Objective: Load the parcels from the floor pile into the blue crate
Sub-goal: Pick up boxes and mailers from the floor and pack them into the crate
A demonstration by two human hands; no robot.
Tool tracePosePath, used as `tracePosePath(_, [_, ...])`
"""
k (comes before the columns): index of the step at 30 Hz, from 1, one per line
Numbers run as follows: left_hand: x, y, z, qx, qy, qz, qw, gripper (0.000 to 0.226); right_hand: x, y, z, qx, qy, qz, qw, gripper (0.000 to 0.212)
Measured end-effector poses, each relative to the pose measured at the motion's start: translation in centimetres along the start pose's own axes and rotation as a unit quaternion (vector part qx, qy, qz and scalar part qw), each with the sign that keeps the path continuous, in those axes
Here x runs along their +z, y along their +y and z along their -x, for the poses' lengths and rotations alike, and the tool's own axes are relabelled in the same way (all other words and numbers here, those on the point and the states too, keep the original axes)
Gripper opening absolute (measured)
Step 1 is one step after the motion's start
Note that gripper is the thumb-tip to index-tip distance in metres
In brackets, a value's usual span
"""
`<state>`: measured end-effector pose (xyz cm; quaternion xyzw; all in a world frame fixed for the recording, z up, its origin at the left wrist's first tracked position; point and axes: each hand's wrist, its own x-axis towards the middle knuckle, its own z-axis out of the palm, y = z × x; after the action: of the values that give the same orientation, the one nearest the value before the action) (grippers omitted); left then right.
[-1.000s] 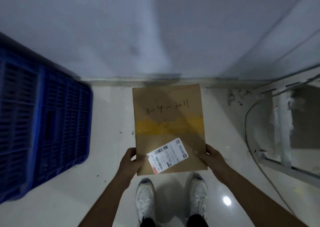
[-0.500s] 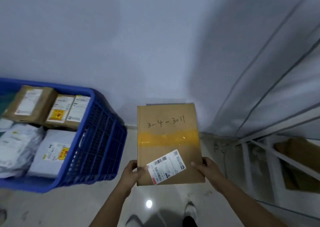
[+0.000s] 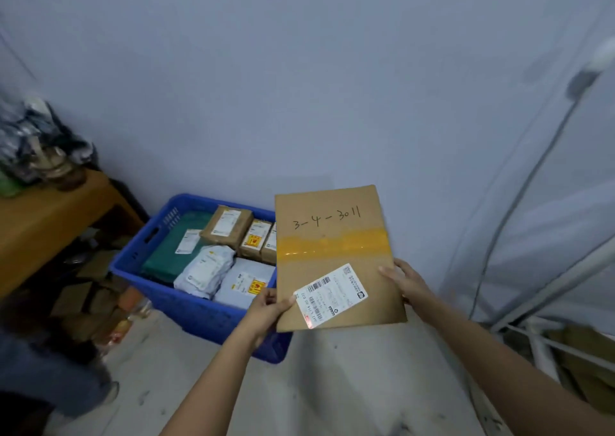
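Note:
A flat brown cardboard parcel (image 3: pixel 332 256) with yellow tape, a white label and "3-4-3011" handwritten on it is held up in front of me. My left hand (image 3: pixel 266 309) grips its lower left edge, and my right hand (image 3: pixel 404 281) grips its right edge. The blue crate (image 3: pixel 186 305) stands on the floor against the wall, left of the parcel and partly behind it. Inside lie several parcels: brown boxes (image 3: pixel 226 226), grey bags (image 3: pixel 204 271) and a green bag (image 3: pixel 166 256). The floor pile is out of view.
A wooden table (image 3: pixel 40 222) with clutter on top stands at the left, cardboard boxes (image 3: pixel 90 299) stacked beneath it. Another person's leg and shoe (image 3: pixel 63 382) are at lower left. White metal rails (image 3: pixel 545 339) and a cable (image 3: pixel 519 196) lie at the right.
The view has swung left and up, bringing the crate from the left edge toward the middle. The parcel stays in both hands and now overlaps the crate's right corner.

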<state>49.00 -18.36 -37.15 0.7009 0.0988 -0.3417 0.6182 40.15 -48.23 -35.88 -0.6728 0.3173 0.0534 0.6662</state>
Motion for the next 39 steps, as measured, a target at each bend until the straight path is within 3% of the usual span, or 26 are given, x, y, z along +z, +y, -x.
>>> tracePosePath(9, [-17.5,2.6,10.1,0.062,0.095,0.024,0.993,0.038,16.9,-7.9,6.0,-0.031,-0.08,-0.015,0.996,0.055])
tracePosePath(16, [-25.9,5.3,12.5,0.084,0.149,0.023,0.985,0.035,25.9,-12.9,5.2,-0.057,-0.121,0.018,0.991,0.055])
tracePosePath(29, [-40.8,13.0,4.8,0.065,0.219,0.015,0.973,0.037,41.4,-22.2,-5.6,-0.057,-0.191,-0.002,0.98,0.032])
tracePosePath(39, [-51.5,16.6,-3.2,0.008,0.188,0.082,0.979,0.077,51.0,-26.9,-13.5,-0.058,-0.261,0.034,0.963,0.06])
